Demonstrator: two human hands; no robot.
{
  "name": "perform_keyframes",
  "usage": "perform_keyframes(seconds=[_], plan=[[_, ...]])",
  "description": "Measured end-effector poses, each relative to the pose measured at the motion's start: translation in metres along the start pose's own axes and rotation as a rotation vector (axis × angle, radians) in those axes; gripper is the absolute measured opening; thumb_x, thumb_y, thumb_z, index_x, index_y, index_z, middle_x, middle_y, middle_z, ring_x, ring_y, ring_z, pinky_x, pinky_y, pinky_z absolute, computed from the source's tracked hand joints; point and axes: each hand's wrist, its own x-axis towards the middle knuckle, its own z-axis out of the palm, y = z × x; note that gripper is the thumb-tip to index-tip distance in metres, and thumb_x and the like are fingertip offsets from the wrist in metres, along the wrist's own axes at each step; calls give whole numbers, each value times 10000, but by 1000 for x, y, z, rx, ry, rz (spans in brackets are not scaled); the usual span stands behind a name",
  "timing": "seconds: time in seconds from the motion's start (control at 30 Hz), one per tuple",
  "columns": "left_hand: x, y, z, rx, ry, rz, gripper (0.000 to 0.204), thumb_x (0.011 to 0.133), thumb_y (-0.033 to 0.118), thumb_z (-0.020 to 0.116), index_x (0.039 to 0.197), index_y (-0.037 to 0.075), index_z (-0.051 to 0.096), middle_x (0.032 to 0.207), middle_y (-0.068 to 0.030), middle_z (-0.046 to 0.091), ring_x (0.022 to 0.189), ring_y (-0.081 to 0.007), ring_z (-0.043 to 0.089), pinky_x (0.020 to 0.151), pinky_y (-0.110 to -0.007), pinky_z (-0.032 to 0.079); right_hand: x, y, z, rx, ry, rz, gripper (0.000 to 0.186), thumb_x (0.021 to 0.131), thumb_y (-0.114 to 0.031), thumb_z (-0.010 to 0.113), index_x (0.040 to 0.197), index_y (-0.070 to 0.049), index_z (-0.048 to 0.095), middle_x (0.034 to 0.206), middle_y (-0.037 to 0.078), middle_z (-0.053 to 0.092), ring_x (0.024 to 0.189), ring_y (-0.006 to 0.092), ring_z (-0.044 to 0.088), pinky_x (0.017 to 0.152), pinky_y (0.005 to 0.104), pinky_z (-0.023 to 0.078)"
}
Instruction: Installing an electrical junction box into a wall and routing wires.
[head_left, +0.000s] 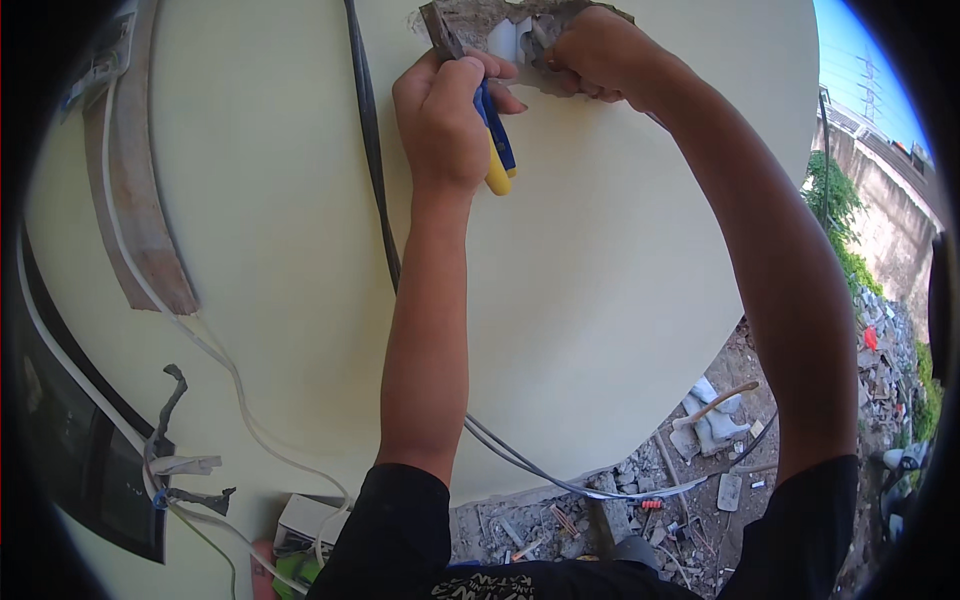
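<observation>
A broken-out hole (475,18) opens in the pale yellow wall at the top of the head view. My left hand (440,125) is closed around pliers (497,150) with blue and yellow handles, their metal jaws pointing up and left beside the hole. The thumb lies along the tool, and some fingertips stick out past it. Inside the hole a white plastic piece (503,40) shows between my hands. At the hole's right side my right hand (612,55) has its fingers curled in against grey material; what they pinch is hidden.
Black cables (368,130) run down the wall left of my left forearm. Farther left are a brown board (150,215), white cable and a dark window (95,450) with loose wire ends beside it. Rubble (540,525) covers the ground below, and a wall stands at right.
</observation>
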Motion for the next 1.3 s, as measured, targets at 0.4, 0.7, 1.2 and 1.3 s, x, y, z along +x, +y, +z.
perform_keyframes(seconds=[0.4, 0.7, 1.2, 1.3], plan=[[-4, -7, -4, -83, -17, 66, 288, 885, 183, 459, 852, -46, 631, 868, -173, 679, 655, -197, 629, 691, -391, 584, 29, -47, -8, 593, 81, 1033, 308, 837, -214, 625, 927, 63, 725, 799, 182, 681, 765, 311, 676, 679, 437, 564], [-1, -6, -13, -117, -41, -3, 317, 879, 217, 436, 909, -59, 589, 941, -265, 654, 708, -241, 648, 830, -493, 607, 24, -44, -22, 686, 7, 868, 248, 955, -130, 551, 967, 30, 740, 738, 82, 625, 648, 166, 562, 640, 345, 486], [-3, -4, -9, -79, -44, 9, 310, 877, 224, 440, 905, -48, 586, 929, -243, 652, 711, -235, 638, 815, -481, 604, 29, -58, -1, 260, 269, 864, 239, 858, -157, 627, 987, -33, 786, 929, 225, 741, 862, 390, 710, 810, 447, 554], [-4, -4, -2, -77, -39, 9, 317, 882, 228, 429, 916, -47, 584, 939, -248, 649, 719, -240, 632, 832, -494, 599, 39, -48, -1, 116, 286, 935, 220, 870, -174, 653, 959, -16, 778, 906, 215, 743, 818, 361, 715, 784, 432, 561]])
